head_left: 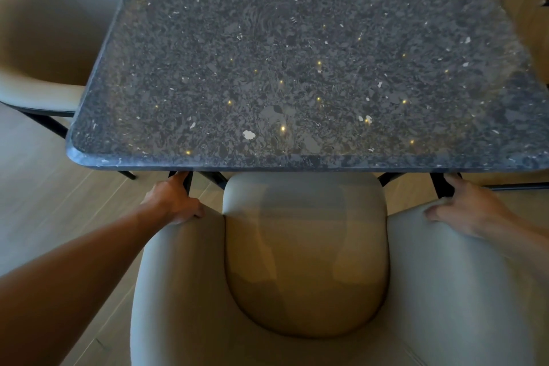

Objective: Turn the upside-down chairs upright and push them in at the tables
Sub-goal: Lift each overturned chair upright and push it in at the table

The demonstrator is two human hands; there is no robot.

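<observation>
Hands gripping an upright chair at a dark stone table.

Seen from above: beige upholstered chair (pixel 306 261) standing upright, seat front already tucked just under the near edge of the speckled table (pixel 297 68). Left hand (pixel 175 202) closed around the front end of the left armrest, fingers curling down toward a black leg; right hand (pixel 463 208) holding the front end of the right armrest the same way, thumb lying on the upholstery. Chair between both arms, directly below the viewer, grip points at its two forward corners. Likely step: sliding the chair in. Best done with an even push from both sides, kept square to the table edge, knuckles watched near the stone underside. Second beige chair (pixel 50 38) upright at the table's left side.
</observation>
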